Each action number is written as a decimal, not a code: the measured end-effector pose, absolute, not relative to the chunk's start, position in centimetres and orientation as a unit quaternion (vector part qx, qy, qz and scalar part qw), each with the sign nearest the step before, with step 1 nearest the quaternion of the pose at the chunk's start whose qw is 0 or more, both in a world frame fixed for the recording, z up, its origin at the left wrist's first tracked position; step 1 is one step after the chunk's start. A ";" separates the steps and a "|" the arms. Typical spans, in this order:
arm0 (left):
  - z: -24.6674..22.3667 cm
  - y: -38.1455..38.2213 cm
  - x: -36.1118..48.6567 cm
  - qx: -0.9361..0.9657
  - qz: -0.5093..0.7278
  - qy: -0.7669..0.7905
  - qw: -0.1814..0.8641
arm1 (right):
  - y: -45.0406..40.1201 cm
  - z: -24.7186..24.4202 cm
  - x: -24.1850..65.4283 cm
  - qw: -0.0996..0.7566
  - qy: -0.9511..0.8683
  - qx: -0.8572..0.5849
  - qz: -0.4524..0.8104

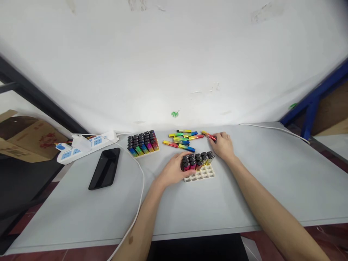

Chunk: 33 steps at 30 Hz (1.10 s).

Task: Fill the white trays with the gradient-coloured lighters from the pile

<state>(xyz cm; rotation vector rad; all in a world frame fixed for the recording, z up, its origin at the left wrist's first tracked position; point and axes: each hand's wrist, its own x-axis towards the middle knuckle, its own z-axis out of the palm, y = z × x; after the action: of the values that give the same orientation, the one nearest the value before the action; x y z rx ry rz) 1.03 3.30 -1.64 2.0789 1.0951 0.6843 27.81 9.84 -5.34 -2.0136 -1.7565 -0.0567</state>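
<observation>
My left hand (175, 169) wraps around the left end of a white holder tray (201, 176), its thumb at the front and fingers behind. Several small, shiny coloured tubes with black caps (193, 165), which look like vape pens, stand upright in the tray's rear rows. The front rows show bare slots. Behind and to the right, my right hand (223, 145) pinches the near end of a red-and-yellow tube (208, 136) lying at a slant by the table's back. Left of it, several loose multicoloured tubes (181, 142) lie in a scattered pile.
Another tray, filled with black-capped tubes (143, 142), stands to the left. A black phone (104, 169) lies beside a white cable (143, 181). The power strip (88, 145) is near the wall, with a cardboard box (29, 139) further left.
</observation>
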 end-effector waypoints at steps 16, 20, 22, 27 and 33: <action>-1.4 3.1 1.0 0.798 0.250 0.430 0.341 | 5.5 -2.6 28.4 0.644 -0.361 -0.545 0.397; -1.4 3.1 1.1 0.797 0.248 0.434 0.340 | 5.3 -2.4 28.0 0.618 -0.342 -0.520 0.480; -1.4 3.1 1.1 0.796 0.249 0.435 0.339 | 5.2 -2.3 27.9 0.620 -0.332 -0.519 0.486; -1.4 3.0 1.1 0.799 0.252 0.430 0.336 | 5.2 -2.1 27.8 0.615 -0.326 -0.521 0.495; -1.4 3.1 1.1 0.796 0.248 0.433 0.342 | 5.4 -2.1 27.6 0.599 -0.318 -0.547 0.491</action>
<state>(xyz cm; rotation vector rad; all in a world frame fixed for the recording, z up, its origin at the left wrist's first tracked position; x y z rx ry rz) 1.07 3.07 -1.43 2.0708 1.1247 0.6440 27.64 5.41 -2.12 -1.2680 -0.7372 1.1395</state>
